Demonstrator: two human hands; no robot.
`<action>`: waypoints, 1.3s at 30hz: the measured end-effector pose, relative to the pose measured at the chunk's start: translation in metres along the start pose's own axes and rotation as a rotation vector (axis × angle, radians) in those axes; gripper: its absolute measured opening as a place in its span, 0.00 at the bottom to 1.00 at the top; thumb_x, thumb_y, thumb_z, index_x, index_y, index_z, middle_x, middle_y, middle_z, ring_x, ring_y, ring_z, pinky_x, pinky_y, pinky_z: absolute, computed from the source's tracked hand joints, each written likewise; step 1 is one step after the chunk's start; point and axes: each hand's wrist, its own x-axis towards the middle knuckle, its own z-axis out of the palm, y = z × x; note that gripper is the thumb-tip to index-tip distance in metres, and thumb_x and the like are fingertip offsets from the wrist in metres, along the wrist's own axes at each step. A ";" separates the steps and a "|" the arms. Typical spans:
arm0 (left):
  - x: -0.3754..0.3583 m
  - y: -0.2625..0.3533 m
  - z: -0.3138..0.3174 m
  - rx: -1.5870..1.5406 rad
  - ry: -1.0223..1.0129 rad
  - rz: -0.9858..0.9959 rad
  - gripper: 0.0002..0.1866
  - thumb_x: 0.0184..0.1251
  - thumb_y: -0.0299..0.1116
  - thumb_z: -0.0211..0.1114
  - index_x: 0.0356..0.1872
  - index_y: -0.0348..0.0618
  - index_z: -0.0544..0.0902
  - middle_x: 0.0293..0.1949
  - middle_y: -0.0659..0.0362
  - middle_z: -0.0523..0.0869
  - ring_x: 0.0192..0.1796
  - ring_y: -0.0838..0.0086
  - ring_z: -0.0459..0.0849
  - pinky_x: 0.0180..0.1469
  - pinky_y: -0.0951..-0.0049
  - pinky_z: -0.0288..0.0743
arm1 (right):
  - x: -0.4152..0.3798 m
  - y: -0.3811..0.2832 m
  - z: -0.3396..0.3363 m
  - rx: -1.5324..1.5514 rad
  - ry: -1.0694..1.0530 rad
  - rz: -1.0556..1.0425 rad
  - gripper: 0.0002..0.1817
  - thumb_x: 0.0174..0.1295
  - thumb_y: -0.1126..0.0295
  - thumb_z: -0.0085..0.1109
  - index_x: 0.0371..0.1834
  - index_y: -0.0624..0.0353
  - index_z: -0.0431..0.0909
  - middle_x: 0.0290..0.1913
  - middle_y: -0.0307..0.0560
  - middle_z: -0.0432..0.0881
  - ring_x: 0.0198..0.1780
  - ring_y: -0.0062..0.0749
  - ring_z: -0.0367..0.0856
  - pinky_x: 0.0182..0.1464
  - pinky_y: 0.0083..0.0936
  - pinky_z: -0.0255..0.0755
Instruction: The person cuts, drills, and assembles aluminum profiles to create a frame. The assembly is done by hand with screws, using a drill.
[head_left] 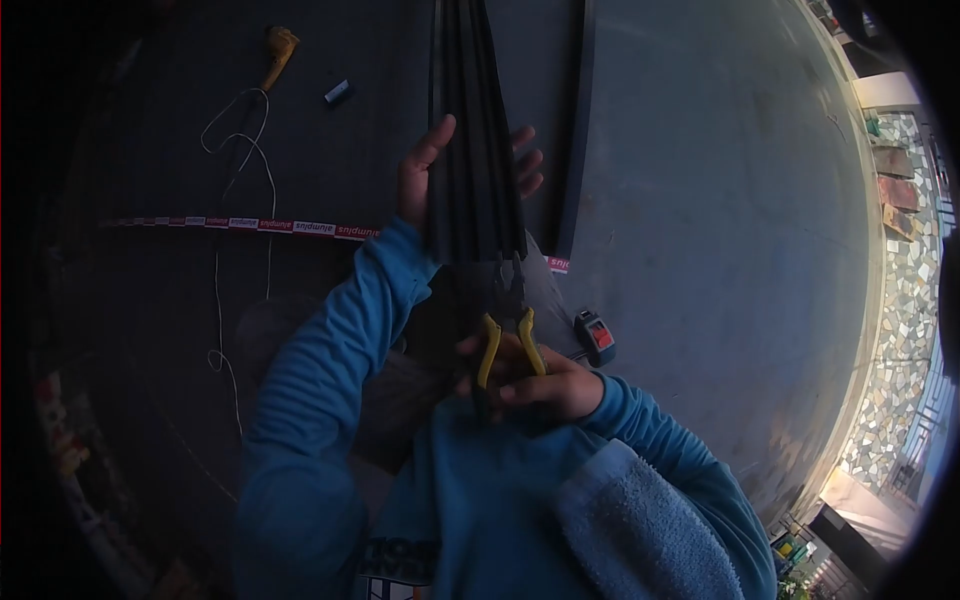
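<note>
My left hand (425,170) is wrapped round a long dark ribbed profile (470,150), with the thumb on its left side and the fingertips showing past its right edge. In my right hand (530,380) are pliers (510,300) with yellow and dark handles. The handles are spread and the jaws point up, apart, at the lower right end of the profile. Whether the jaws touch the profile is hard to tell.
Another dark strip (573,130) lies right of the profile. A red and black tape measure (595,337), a yellow tool (279,56) with a white cord, a small cylinder (338,93) and printed tape (290,226) are on the dark surface. A blue towel (645,525) hangs at my front.
</note>
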 end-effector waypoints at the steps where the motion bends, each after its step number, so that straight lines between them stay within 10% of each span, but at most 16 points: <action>1: 0.000 0.000 -0.003 -0.010 -0.004 -0.005 0.36 0.70 0.54 0.53 0.65 0.33 0.63 0.61 0.44 0.73 0.60 0.50 0.76 0.67 0.48 0.68 | 0.001 0.000 -0.002 0.008 0.003 -0.002 0.38 0.57 0.74 0.56 0.73 0.60 0.55 0.56 0.53 0.77 0.52 0.30 0.77 0.56 0.26 0.72; 7: 0.005 0.002 -0.007 -0.036 -0.028 -0.015 0.35 0.70 0.54 0.53 0.66 0.34 0.63 0.63 0.43 0.71 0.62 0.51 0.75 0.67 0.49 0.68 | 0.003 0.007 -0.001 0.297 -0.093 0.041 0.42 0.52 0.72 0.61 0.72 0.66 0.54 0.58 0.62 0.74 0.43 0.33 0.82 0.53 0.27 0.76; 27: 0.006 0.003 -0.016 -0.060 -0.069 -0.040 0.35 0.70 0.53 0.55 0.65 0.33 0.63 0.64 0.41 0.70 0.60 0.53 0.76 0.64 0.52 0.72 | 0.000 0.002 -0.001 0.809 -0.119 0.054 0.39 0.56 0.63 0.58 0.71 0.66 0.57 0.58 0.60 0.75 0.59 0.44 0.76 0.62 0.42 0.69; 39: 0.008 0.000 -0.020 -0.036 -0.105 -0.063 0.35 0.70 0.53 0.54 0.66 0.33 0.62 0.64 0.41 0.69 0.61 0.52 0.75 0.65 0.53 0.72 | -0.002 0.004 0.000 0.460 0.106 0.143 0.28 0.65 0.63 0.54 0.66 0.66 0.65 0.53 0.51 0.78 0.51 0.33 0.77 0.60 0.33 0.71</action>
